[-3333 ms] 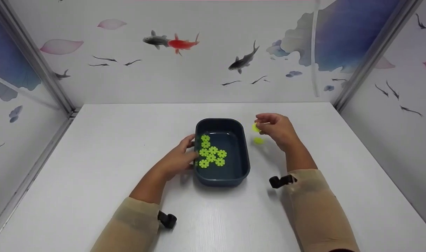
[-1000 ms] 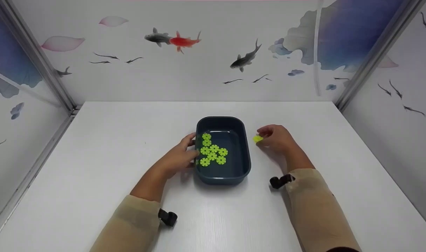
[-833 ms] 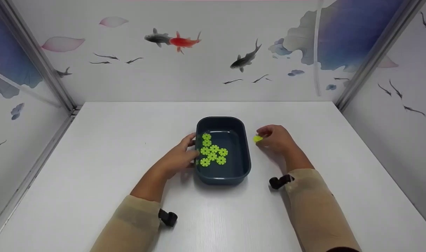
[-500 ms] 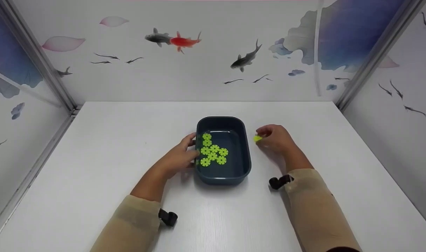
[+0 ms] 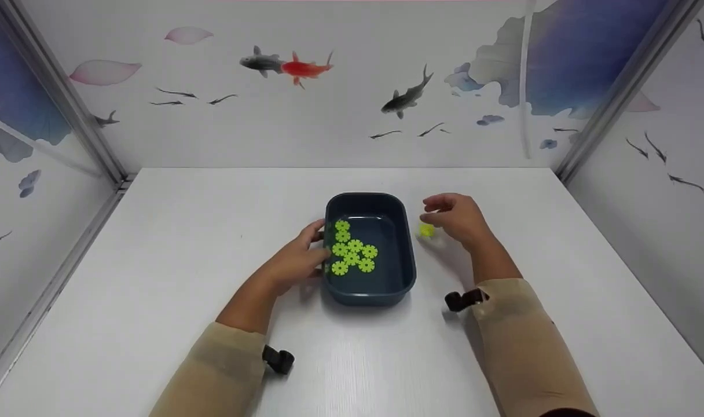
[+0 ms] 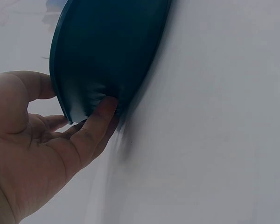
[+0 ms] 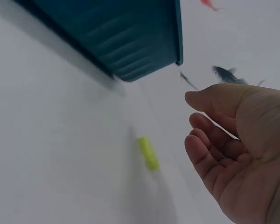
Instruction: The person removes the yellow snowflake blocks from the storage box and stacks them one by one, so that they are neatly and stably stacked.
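The small yellow-green plastic disc [image 5: 426, 230] sits on the white table [image 5: 184, 260], just right of the dark blue rectangular plastic tub [image 5: 407, 263] and apart from its outer wall; in the right wrist view the same disc [image 7: 148, 152] lies flat and alone on the surface, with nothing gripping it. The right hand [image 5: 457, 217] hovers just beside and above it, fingers loosely bent and empty, palm turned toward the tub, so the disc lies down and to the tub side of those fingertips [image 7: 194, 140]. That is the relation that counts: the disc is at the right hand's fingertips, while the tub stands between it and the other hand. The left hand [image 5: 294, 260] is across on the tub's left wall, thumb over the rim and fingers [image 6: 100, 116] pressed under the lip, gripping it. Inside the tub a cluster of matching toothed green discs [image 5: 351, 250] lies flat on the floor, toward the left side
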`<state>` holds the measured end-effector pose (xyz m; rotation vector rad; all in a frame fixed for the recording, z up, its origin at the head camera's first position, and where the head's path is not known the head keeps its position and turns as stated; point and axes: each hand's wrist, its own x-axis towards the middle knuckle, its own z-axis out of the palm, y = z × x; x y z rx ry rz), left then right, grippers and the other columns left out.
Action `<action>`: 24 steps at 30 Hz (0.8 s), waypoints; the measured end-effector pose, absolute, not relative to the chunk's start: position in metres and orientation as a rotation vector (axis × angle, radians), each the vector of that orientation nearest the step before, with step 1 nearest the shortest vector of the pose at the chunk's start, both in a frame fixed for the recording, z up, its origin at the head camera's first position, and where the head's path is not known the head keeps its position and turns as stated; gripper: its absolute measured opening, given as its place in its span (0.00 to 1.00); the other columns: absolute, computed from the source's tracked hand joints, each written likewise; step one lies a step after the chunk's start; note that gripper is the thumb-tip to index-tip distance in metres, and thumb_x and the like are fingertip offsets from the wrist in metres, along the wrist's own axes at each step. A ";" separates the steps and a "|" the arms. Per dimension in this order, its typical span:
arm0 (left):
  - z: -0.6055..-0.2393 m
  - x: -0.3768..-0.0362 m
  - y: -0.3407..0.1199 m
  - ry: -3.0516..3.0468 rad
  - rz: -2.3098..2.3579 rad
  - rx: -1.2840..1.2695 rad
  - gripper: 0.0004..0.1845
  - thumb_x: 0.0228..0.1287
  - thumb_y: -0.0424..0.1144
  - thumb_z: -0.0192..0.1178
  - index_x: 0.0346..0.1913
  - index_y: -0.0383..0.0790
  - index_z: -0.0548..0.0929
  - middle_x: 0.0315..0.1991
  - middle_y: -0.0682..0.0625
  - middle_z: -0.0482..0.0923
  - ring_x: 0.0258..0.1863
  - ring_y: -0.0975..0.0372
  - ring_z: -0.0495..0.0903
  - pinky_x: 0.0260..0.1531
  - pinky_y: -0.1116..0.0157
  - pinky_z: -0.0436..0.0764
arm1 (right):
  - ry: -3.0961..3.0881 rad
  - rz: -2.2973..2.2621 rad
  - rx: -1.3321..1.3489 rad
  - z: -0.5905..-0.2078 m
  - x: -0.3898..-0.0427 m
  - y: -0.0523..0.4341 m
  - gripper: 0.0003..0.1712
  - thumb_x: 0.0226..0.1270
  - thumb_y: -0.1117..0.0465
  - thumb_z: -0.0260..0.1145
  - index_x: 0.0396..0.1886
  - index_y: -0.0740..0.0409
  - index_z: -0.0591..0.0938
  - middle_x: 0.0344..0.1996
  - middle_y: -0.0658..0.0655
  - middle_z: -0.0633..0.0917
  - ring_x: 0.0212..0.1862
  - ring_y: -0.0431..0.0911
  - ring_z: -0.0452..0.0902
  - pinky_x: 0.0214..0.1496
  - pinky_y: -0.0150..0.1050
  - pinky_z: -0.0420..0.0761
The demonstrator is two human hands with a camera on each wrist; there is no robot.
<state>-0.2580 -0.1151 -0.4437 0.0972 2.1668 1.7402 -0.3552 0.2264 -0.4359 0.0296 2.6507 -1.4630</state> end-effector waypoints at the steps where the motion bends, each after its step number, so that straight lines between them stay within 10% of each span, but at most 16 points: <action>1: -0.443 -0.258 -0.115 2.167 1.741 0.099 0.39 0.69 0.39 0.54 0.78 0.61 0.51 0.76 0.48 0.55 0.66 0.52 0.73 0.58 0.52 0.81 | 2.631 -1.515 0.014 -0.431 -0.353 0.223 0.24 0.56 0.51 0.76 0.53 0.47 0.83 0.49 0.51 0.85 0.51 0.48 0.79 0.58 0.47 0.80; 24: -0.444 -0.258 -0.115 2.178 1.716 0.107 0.40 0.67 0.42 0.57 0.78 0.62 0.51 0.76 0.49 0.56 0.66 0.53 0.73 0.58 0.53 0.82 | 2.038 -1.476 -0.338 -0.393 -0.373 0.138 0.27 0.54 0.63 0.77 0.56 0.59 0.82 0.47 0.57 0.86 0.50 0.50 0.84 0.55 0.42 0.85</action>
